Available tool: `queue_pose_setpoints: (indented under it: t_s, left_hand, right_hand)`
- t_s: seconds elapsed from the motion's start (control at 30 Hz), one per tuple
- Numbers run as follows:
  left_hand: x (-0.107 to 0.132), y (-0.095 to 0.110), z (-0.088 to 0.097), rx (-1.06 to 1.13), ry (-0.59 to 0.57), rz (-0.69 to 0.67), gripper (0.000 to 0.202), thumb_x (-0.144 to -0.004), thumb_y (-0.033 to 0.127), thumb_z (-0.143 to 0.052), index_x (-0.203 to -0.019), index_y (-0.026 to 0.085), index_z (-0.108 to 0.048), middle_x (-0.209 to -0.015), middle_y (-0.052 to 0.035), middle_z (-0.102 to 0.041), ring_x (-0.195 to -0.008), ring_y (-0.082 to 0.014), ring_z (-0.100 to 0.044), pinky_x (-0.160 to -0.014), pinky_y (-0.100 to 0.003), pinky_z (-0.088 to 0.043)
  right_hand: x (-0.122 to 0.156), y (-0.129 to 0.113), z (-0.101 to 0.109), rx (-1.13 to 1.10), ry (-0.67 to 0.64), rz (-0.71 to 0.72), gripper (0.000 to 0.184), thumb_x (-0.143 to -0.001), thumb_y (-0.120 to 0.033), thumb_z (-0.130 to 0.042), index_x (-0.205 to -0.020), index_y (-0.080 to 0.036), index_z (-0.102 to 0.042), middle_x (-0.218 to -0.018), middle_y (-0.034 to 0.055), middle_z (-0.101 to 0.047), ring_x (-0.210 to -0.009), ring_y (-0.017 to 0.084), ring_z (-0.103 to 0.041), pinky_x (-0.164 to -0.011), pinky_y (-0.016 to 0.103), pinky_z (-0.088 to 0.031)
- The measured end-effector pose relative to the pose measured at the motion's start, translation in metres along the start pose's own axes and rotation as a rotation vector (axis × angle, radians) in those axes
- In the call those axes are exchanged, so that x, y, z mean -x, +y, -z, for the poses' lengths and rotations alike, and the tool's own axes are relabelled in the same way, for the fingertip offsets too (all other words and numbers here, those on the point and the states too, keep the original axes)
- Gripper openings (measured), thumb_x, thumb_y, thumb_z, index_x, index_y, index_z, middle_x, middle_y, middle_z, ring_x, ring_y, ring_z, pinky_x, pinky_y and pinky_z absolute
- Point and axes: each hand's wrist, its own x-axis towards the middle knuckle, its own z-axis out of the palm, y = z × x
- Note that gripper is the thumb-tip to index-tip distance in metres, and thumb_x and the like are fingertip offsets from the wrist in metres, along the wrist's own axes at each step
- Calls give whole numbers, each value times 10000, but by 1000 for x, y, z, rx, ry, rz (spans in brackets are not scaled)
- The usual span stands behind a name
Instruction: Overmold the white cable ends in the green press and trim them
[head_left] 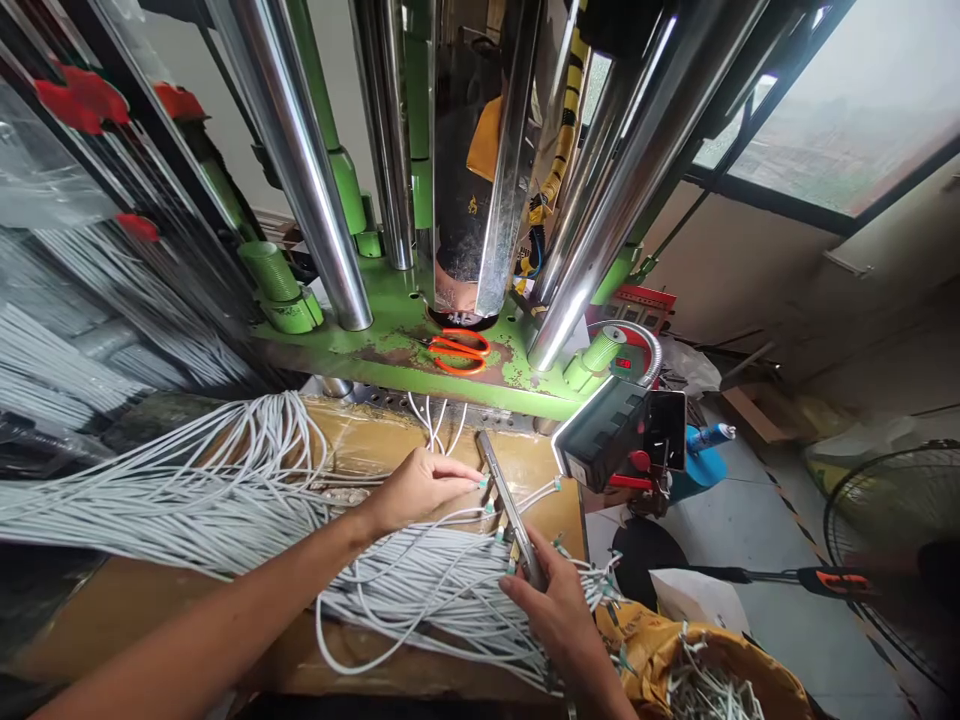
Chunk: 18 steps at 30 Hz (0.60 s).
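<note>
My left hand [420, 492] reaches in over the bench, thumb and forefinger pinched on a white cable end with a small green tip [483, 482]. That tip is against or right beside a long grey metal bar [504, 500]. The near end of the bar is in my right hand [559, 605], fingers closed around it. Several more green-tipped cable ends line the bar's left side. Beneath both hands spreads a thick bundle of white cables [427, 580], its green ends gathered at the right.
Behind the bench stands a green press [360, 350] with steel columns; orange-handled scissors [457, 350] lie on its plate. A dark control box [604, 435] is at the right. At lower right are a yellow sack [637, 640] of white scraps and a fan [900, 560].
</note>
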Motion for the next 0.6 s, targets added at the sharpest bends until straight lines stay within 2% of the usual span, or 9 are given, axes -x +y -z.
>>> queue_pose_setpoints:
  t_s: [0.07,0.17,0.3,0.43,0.6]
  left_hand:
    - [-5,-13,-3,-153,43,-18,216,-745,304,-656,-883,189,-777,-917,-43,-756,-897,-225,-687,-813,-267,-512]
    - [-11,-27,-6,-289,70,-68,228,-781,316,-613,-897,203,-774,-931,-33,-755,-887,-219,-700,-803,-269,-526]
    - [-13,-31,-8,-417,117,-145,225,-808,305,-586,-899,213,-771,-924,-26,-755,-860,-209,-705,-761,-262,-522]
    - [-12,-32,-12,-450,156,-214,221,-827,286,-570,-921,246,-766,-935,-17,-754,-851,-213,-703,-759,-274,-505]
    - [-13,-30,-18,-344,189,-254,185,-788,229,-593,-836,254,-770,-869,-24,-757,-813,-236,-674,-777,-318,-488]
  right_hand:
    - [0,1,0,-51,-8,-12,623,-675,-282,-659,-1270,-140,-540,-672,-51,-462,-615,117,-385,-564,223,-335]
    - [-1,2,0,-95,-24,-26,633,-674,-305,-667,-1274,-155,-535,-646,-61,-435,-558,103,-343,-489,214,-287]
    - [-3,4,1,-92,-31,-14,621,-685,-298,-667,-1278,-168,-536,-639,-65,-429,-555,99,-338,-497,211,-290]
    - [-1,2,1,-36,-24,17,597,-700,-283,-659,-1271,-147,-546,-691,-48,-484,-634,117,-394,-602,223,-351]
    - [3,-4,-5,202,9,17,559,-754,-257,-603,-1298,-161,-524,-730,-22,-585,-677,155,-501,-679,249,-415]
